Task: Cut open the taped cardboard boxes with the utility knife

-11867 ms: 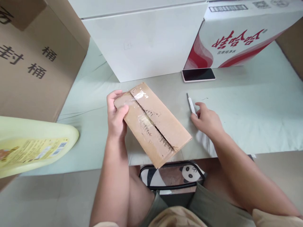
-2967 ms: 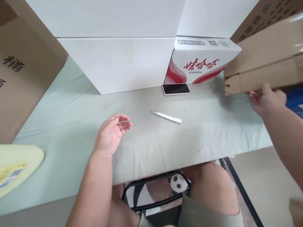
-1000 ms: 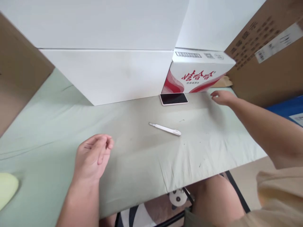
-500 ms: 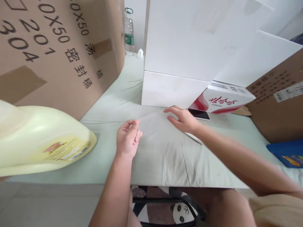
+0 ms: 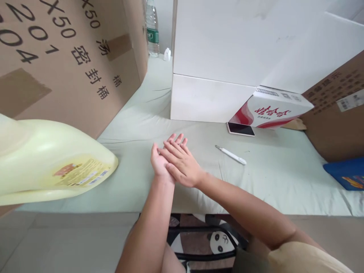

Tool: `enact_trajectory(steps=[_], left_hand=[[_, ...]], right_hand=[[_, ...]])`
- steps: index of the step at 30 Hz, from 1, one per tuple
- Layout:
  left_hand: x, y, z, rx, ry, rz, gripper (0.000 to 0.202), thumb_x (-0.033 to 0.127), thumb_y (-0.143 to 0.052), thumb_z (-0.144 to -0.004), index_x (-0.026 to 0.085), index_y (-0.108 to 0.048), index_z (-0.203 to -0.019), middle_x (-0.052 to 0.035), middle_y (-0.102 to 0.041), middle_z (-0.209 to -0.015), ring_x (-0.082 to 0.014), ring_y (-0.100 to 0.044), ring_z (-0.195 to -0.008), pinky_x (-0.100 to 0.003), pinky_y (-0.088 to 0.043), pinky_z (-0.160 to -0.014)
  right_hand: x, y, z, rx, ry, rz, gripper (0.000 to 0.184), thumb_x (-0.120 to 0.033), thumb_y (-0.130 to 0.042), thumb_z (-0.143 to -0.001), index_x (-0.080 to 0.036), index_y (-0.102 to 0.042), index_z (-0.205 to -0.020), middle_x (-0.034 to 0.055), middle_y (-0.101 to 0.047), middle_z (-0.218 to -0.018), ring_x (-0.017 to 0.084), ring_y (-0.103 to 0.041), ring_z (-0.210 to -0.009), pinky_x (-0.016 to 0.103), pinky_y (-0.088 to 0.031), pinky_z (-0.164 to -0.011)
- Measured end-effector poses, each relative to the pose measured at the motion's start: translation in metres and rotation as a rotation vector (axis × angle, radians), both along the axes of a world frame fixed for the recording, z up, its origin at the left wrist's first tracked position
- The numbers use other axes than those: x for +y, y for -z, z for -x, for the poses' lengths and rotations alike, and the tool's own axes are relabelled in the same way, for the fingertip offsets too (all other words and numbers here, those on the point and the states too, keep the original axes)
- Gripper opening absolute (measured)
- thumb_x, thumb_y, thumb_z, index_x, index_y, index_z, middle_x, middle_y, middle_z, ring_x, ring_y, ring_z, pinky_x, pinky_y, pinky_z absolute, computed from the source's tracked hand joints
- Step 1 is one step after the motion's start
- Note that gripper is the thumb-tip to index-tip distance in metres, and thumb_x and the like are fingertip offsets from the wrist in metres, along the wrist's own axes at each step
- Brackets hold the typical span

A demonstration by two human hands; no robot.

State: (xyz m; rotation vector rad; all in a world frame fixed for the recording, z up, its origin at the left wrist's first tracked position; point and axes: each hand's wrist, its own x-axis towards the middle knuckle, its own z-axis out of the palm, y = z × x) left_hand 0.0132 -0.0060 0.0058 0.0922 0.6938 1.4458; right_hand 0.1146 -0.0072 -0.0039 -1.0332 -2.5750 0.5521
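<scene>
My left hand (image 5: 159,163) is turned palm up above the pale green cloth, its fingers stretched out. Flat across that palm lies my right hand (image 5: 184,163), palm down with its fingers extended. Whether anything sits between the palms is hidden. To the right of both hands, a slim white-handled craft knife (image 5: 231,155) with a metal tip rests on the cloth. Behind it is a phone (image 5: 241,129) with a dark screen, lying against a white and red carton (image 5: 273,112).
A large cardboard box (image 5: 82,72) and a pale yellow jug (image 5: 57,159) stand on the left. White boxes (image 5: 213,98) rise at the back, beside a water bottle (image 5: 152,32). On the right are another cardboard box (image 5: 338,125) and a blue package (image 5: 345,172). A panda-print seat (image 5: 199,242) shows below.
My right hand has moved left and down onto my left hand. My left hand has uncurled and shifted slightly right. The craft knife, partly covered before, now shows fully. The view has shifted slightly.
</scene>
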Motion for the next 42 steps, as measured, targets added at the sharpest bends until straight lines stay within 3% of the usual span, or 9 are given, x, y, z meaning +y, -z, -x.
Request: enact_trajectory(steps=[3,5,7,10,17,25,30,34,42], left_hand=[[0.001,-0.009,-0.006,0.005,-0.026,0.026,0.063,0.064,-0.033,-0.101,0.020,-0.076,-0.110,-0.0129,-0.075,-0.135,-0.0267,-0.069,-0.131,-0.041,-0.050,-0.114],[0.004,-0.012,-0.012,0.006,-0.023,0.044,0.056,0.061,-0.040,-0.100,0.020,-0.078,-0.096,-0.0094,-0.081,-0.098,-0.0213,-0.077,-0.102,-0.035,-0.056,-0.097],[0.007,-0.013,-0.020,-0.001,0.011,0.053,0.044,0.050,-0.052,-0.098,0.020,-0.076,-0.078,-0.0005,-0.060,-0.052,-0.0160,-0.072,-0.072,-0.028,-0.056,-0.083],[0.011,-0.011,-0.031,0.032,0.051,0.032,0.036,0.031,-0.066,-0.095,0.020,-0.067,-0.060,0.0087,-0.018,-0.032,-0.0107,-0.055,-0.050,-0.022,-0.052,-0.072],[0.014,0.005,-0.043,0.331,0.192,-0.052,0.031,0.037,-0.073,-0.095,0.021,-0.070,-0.068,0.0119,-0.019,-0.030,-0.0054,-0.025,-0.035,-0.022,-0.040,-0.055],[0.025,0.016,-0.062,0.521,0.210,-0.116,0.031,0.044,-0.087,-0.079,0.022,-0.068,-0.070,0.0115,-0.024,-0.036,-0.0067,-0.039,-0.041,-0.024,-0.043,-0.058],[0.016,0.023,-0.087,0.734,0.303,-0.212,0.043,0.055,-0.095,-0.067,0.019,-0.078,-0.083,-0.0019,-0.072,-0.071,-0.0118,-0.062,-0.063,-0.025,-0.050,-0.064],[0.007,0.027,-0.101,0.778,0.563,-0.301,0.054,0.063,-0.090,-0.073,0.018,-0.081,-0.101,-0.0106,-0.080,-0.097,-0.0189,-0.071,-0.083,-0.029,-0.057,-0.077],[0.006,0.033,-0.103,0.785,0.574,-0.325,0.046,0.060,-0.086,-0.080,0.017,-0.079,-0.095,-0.0066,-0.077,-0.090,-0.0178,-0.072,-0.079,-0.031,-0.062,-0.079]], right_hand=[[-0.020,0.020,-0.037,0.077,-0.088,0.027,0.068,-0.049,-0.030,-0.112,-0.016,-0.027,-0.172,0.0107,-0.020,-0.181,0.025,-0.010,-0.171,0.052,-0.016,-0.139],[-0.033,0.032,-0.065,0.123,-0.116,0.055,0.068,-0.048,-0.030,-0.112,-0.016,-0.027,-0.172,0.0125,-0.026,-0.180,0.025,-0.016,-0.170,0.052,-0.022,-0.138],[-0.042,0.038,-0.097,0.152,-0.061,0.069,0.061,-0.042,-0.033,-0.112,-0.020,-0.035,-0.169,0.0132,-0.037,-0.175,0.025,-0.030,-0.166,0.053,-0.029,-0.135],[-0.045,0.041,-0.148,0.205,0.213,0.003,0.049,-0.036,-0.041,-0.109,-0.023,-0.054,-0.155,0.0158,-0.054,-0.164,0.029,-0.049,-0.156,0.058,-0.039,-0.129],[-0.019,0.057,-0.228,0.106,0.813,-0.172,0.038,-0.032,-0.056,-0.095,-0.020,-0.067,-0.130,0.0192,-0.070,-0.139,0.037,-0.065,-0.130,0.060,-0.052,-0.113],[-0.013,0.047,-0.227,0.047,0.828,0.030,0.030,-0.038,-0.044,-0.100,-0.019,-0.068,-0.099,0.0152,-0.069,-0.091,0.031,-0.063,-0.088,0.047,-0.052,-0.084],[-0.040,0.025,-0.205,0.452,0.726,0.498,0.046,-0.057,-0.027,-0.109,-0.024,-0.053,-0.089,0.0012,-0.057,-0.067,0.018,-0.052,-0.056,0.032,-0.045,-0.058],[-0.048,0.021,-0.187,0.614,0.593,0.666,0.046,-0.065,-0.034,-0.107,-0.024,-0.053,-0.096,-0.0018,-0.060,-0.068,0.014,-0.054,-0.052,0.029,-0.046,-0.056],[-0.042,0.029,-0.178,0.526,0.472,0.691,0.031,-0.045,-0.040,-0.105,-0.022,-0.061,-0.104,0.0012,-0.073,-0.080,0.016,-0.070,-0.065,0.030,-0.052,-0.068]])
